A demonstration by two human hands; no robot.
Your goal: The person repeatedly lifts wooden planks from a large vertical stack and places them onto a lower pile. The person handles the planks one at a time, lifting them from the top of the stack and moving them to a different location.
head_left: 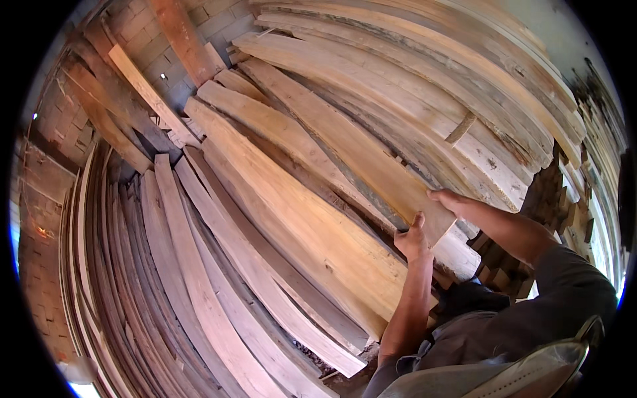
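A long, pale wooden plank slants from the far left down toward me, its near end between my two hands. My left hand is closed on its left edge, with the thumb pointing up and the other fingers mostly hidden. Across from it, my right hand grips the right edge close to the same end; its fingertips are out of sight. Left of this plank lies a wider yellowish board, apart from both hands.
More rough boards are stacked to the right. Several long boards lie side by side on the left. Upright timbers stand against a brick wall at the back. Short wood blocks are piled beyond my right forearm.
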